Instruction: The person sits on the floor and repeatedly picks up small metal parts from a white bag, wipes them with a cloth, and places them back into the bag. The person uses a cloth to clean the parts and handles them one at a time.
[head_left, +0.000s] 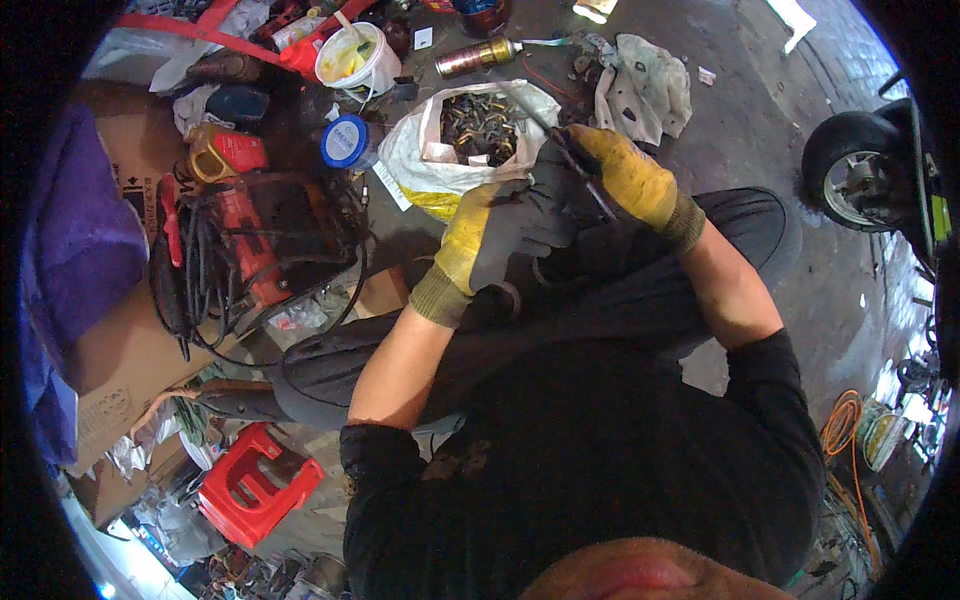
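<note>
Both of my hands wear yellow work gloves with dark grey palms. My right hand (634, 176) grips a thin dark metal rod (592, 193) that slants across in front of my lap. Its far end reaches over the opening of a white woven sack (405, 146). Small dark and brass-coloured metal pieces (480, 124) fill the sack. My left hand (499, 232) is close beside the rod, its fingers curled near the rod's middle. Whether those dark fingers hold something I cannot tell, since they blend into the shadow over my black trousers.
Left of the sack are a blue-lidded grease tub (346, 142), a white bucket (379, 64) and a red machine (251, 240) with coiled black cable. A spray can (476, 58) and a grey rag (645, 86) lie beyond. A red plastic stool (259, 487) and a wheel (855, 176) flank me.
</note>
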